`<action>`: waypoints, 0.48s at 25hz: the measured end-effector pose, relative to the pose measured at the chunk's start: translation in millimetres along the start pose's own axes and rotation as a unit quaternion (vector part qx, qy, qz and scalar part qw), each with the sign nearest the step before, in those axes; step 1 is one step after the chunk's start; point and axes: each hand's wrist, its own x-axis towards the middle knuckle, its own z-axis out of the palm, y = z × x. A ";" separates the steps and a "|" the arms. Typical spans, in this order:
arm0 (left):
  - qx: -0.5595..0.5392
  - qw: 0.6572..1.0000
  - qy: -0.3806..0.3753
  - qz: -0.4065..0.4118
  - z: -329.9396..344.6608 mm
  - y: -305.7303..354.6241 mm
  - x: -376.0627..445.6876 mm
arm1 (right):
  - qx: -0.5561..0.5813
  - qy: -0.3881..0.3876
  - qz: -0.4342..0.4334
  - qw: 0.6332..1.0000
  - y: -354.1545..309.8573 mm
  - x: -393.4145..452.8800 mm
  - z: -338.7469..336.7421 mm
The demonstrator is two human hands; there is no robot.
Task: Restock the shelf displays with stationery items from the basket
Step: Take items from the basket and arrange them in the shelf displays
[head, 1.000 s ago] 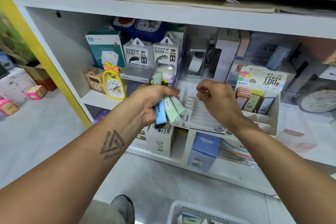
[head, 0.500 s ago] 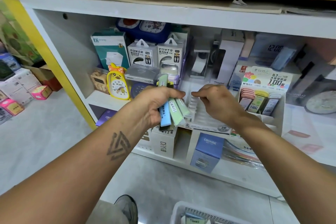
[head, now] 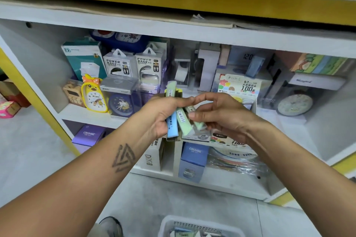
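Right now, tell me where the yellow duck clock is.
In the head view, the yellow duck clock stands left of centre on the upper shelf, between a small brown box and a round blue clock.

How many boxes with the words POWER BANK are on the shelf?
2. The left POWER BANK box and the right POWER BANK box stand side by side at the back of the shelf, behind the clocks. More may be hidden behind them.

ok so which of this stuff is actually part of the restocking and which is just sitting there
Part of the job:
left hand gripping the pastel lead cases
right hand reaching to the cases
lead display box
basket

Just sitting there:
yellow duck clock
power bank boxes
blue CRUHRE box
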 end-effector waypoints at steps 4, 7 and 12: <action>0.010 1.000 0.008 -0.004 14.4 1.7 7.5 | -0.051 0.068 -0.030 0.996 1.9 -14.1 -28.6; 0.013 0.999 0.030 -0.013 14.3 3.9 12.1 | -0.071 0.128 -0.039 0.988 5.1 -13.3 -37.2; 0.011 0.997 0.068 -0.019 -2.9 7.4 13.4 | -0.170 0.138 -0.049 0.975 11.3 1.2 -35.3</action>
